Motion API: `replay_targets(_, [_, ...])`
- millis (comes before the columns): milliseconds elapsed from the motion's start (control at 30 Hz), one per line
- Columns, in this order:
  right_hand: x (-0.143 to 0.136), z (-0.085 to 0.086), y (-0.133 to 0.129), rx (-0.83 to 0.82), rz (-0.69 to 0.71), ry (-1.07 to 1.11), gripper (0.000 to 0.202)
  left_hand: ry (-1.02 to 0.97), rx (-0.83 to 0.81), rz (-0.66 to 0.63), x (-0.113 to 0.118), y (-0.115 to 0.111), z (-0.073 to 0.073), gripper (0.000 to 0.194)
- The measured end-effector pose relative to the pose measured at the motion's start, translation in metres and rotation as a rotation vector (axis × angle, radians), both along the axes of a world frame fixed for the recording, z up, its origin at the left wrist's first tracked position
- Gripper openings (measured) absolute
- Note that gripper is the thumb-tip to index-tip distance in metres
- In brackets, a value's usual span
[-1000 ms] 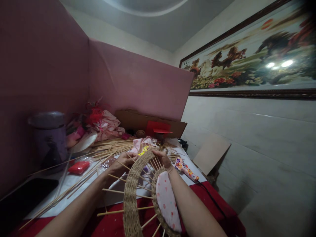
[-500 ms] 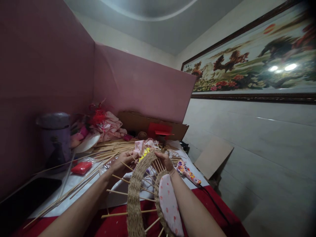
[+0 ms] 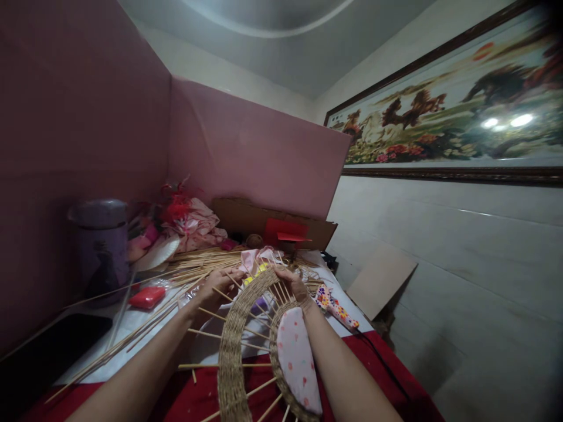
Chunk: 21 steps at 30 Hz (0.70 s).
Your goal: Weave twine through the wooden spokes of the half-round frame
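Note:
A half-moon woven frame (image 3: 231, 351) of brown twine bands on thin wooden sticks stands tilted in front of me. Pale fabric with small red prints covers its inner part (image 3: 297, 357). My right hand (image 3: 294, 286) grips the top of the outer band, thumb on the near side and the other fingers mostly hidden. At the upper left rim, my left hand (image 3: 222, 287) has its fingers closed around a protruding stick; whether twine is pinched there too is too small to tell. Several stick ends poke out along the left edge.
Loose sticks (image 3: 197, 264) lie across the table's back left. A purple tumbler (image 3: 103, 252), a red packet (image 3: 147, 297) and a black phone-like slab (image 3: 65, 346) are on the left. A flower-patterned glue gun (image 3: 336, 308) with a black cord lies right. A red-and-white cloth covers the table.
The woven frame has shifted slightly left and turned a little, showing more of the fabric. My left hand has moved slightly left along the rim. My right hand keeps its grip.

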State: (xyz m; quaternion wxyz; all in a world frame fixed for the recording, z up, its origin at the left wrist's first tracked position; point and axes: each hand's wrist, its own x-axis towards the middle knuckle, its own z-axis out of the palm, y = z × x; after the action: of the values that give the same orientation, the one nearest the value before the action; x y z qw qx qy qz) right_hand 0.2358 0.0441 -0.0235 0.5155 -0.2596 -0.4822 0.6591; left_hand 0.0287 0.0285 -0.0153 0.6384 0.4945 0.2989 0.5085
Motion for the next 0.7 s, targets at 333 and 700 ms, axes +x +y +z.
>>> replay_targets(333, [0.006,-0.003,0.017,0.071,-0.366,-0.359,0.036,0.092,-0.068,0.120,-0.006,0.012,-0.019,0.025])
replay_targets(700, [-0.009,0.010,-0.001,0.531,-0.803,-1.059,0.012,0.093,-0.110,0.061,-0.008,0.003,-0.013,0.020])
